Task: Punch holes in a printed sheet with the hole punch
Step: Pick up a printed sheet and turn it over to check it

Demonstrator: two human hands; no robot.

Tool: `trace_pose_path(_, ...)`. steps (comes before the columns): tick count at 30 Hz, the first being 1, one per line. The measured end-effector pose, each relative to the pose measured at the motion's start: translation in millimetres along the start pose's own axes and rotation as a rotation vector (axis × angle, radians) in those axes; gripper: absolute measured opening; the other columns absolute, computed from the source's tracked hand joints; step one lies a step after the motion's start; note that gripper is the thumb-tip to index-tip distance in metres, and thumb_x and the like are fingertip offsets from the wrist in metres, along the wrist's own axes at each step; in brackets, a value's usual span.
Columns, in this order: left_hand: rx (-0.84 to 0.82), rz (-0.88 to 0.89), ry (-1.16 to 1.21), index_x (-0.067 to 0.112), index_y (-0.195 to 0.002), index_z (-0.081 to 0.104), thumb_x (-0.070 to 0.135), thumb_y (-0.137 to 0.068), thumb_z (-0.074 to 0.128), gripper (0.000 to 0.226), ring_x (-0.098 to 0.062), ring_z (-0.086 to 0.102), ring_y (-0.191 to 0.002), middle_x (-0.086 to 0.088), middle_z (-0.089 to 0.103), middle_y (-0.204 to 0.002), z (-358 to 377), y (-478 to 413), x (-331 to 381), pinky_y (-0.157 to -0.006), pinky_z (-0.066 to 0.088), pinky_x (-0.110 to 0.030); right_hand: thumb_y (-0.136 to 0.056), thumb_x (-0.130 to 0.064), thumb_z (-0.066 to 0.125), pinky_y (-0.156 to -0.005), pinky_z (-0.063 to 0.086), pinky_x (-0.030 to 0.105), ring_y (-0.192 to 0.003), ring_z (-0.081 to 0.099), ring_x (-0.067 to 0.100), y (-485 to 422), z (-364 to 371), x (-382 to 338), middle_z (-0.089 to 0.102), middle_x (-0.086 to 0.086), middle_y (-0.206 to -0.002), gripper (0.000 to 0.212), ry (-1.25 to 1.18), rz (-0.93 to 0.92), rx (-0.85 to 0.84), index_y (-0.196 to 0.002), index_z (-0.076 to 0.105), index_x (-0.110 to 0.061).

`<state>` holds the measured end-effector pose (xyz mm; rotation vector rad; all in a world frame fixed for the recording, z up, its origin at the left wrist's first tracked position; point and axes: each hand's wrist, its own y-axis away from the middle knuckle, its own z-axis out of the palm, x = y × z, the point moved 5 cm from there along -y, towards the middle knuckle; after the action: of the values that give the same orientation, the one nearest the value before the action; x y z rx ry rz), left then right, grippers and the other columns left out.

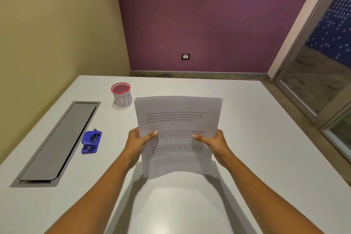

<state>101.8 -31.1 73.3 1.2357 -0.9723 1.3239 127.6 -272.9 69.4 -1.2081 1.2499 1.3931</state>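
A thin stack of printed sheets (176,119) is held upright above the middle of the white table (256,138), text facing me. My left hand (137,140) grips its left edge and my right hand (214,142) grips its right edge, thumbs on the front. The lower edge of the paper hangs just above the tabletop and casts a shadow. A blue hole punch (91,142) lies on the table to the left of my left hand, apart from it and untouched.
A small cup with a red mesh rim, marked BIN (121,95), stands behind the punch, left of the sheets. A long grey cable flap (57,144) is set into the table at far left. Walls stand close at left and behind; a glass door frame at right.
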Motion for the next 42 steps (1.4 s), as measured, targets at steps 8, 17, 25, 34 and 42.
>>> trace_pose_path(8, 0.005, 0.104, 0.010, 0.023, -0.094, 0.067, 0.003, -0.075, 0.070, 0.027, -0.006, 0.071, -0.077, 0.014, 0.075, -0.085, -1, -7, 18, -0.062, 0.054, -0.016, -0.067, -0.013, 0.080, -0.072, 0.057, 0.030, -0.083, 0.070, 0.015, -6, 2, -16, 0.073, -0.005, -0.091, 0.030, -0.039, -0.056, 0.052, -0.090, 0.066, -0.025)
trace_pose_path(17, 0.026, -0.002, 0.012, 0.019, -0.094, 0.066, 0.001, -0.077, 0.067, 0.025, -0.007, 0.069, -0.081, 0.004, 0.072, -0.094, 1, 1, -23, -0.068, 0.054, -0.017, -0.069, -0.010, 0.079, -0.076, 0.052, 0.026, -0.090, 0.067, 0.016, -1, 6, 12, 0.071, 0.002, -0.099, 0.030, -0.054, -0.005, 0.064, -0.094, 0.066, -0.022)
trace_pose_path(25, 0.076, 0.096, -0.007, 0.023, -0.090, 0.066, 0.001, -0.081, 0.064, 0.024, 0.000, 0.068, -0.077, 0.012, 0.071, -0.088, -1, -9, 3, -0.068, 0.053, -0.015, -0.071, -0.003, 0.076, -0.071, 0.055, 0.018, -0.078, 0.069, 0.005, -13, 3, -17, 0.073, -0.008, -0.085, 0.024, -0.079, -0.143, 0.079, -0.083, 0.070, -0.023)
trace_pose_path(34, 0.120, 0.027, -0.019, 0.021, -0.093, 0.064, 0.003, -0.085, 0.060, 0.021, 0.000, 0.064, -0.082, 0.008, 0.068, -0.093, -6, 1, -22, -0.067, 0.049, -0.013, -0.075, -0.005, 0.073, -0.064, 0.053, 0.011, -0.075, 0.068, -0.001, -5, -1, 15, 0.070, -0.006, -0.091, 0.023, -0.024, -0.046, 0.092, -0.089, 0.067, -0.023)
trace_pose_path(42, 0.152, 0.079, -0.053, 0.026, -0.089, 0.063, 0.002, -0.087, 0.057, 0.024, -0.003, 0.063, -0.085, 0.010, 0.068, -0.092, -6, -8, -2, -0.071, 0.048, -0.014, -0.077, -0.008, 0.072, -0.067, 0.053, 0.010, -0.075, 0.068, -0.003, -9, 1, 1, 0.072, -0.014, -0.085, 0.021, -0.045, -0.117, 0.109, -0.085, 0.069, -0.027)
